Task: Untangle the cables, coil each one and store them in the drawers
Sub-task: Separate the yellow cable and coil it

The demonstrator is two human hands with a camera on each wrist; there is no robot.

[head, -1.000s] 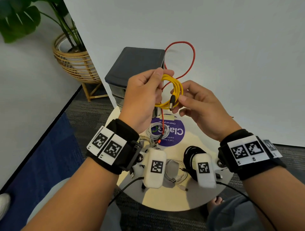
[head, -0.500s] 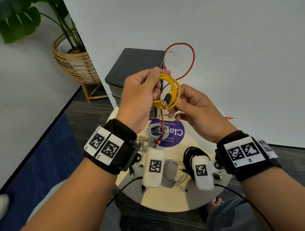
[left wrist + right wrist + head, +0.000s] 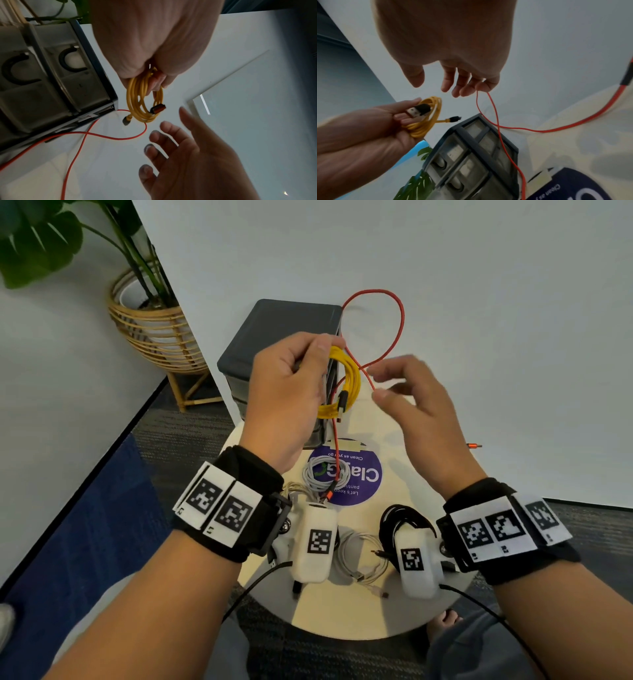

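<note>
My left hand (image 3: 291, 385) holds a coiled yellow cable (image 3: 346, 385) above the table, pinching the top of the coil (image 3: 144, 97); its two plugs dangle free (image 3: 419, 111). My right hand (image 3: 411, 398) hovers just right of the coil with fingers spread and relaxed (image 3: 453, 81), holding nothing. A loose red cable (image 3: 397, 316) loops up beside the dark grey drawer unit (image 3: 284, 330) and runs down past the coil to the table. The drawers (image 3: 51, 75) look closed in the wrist views.
On the round table (image 3: 359, 611) lie a coiled white cable (image 3: 318, 474) on a purple sticker (image 3: 370, 477), another white cable (image 3: 356, 559) and a black coil (image 3: 397, 518). A potted plant in a wicker stand (image 3: 154, 330) stands at left. A white wall is behind.
My right hand has let go of the yellow coil and moved right, fingers spread. The left hand still holds the coil, now hanging lower and more upright.
</note>
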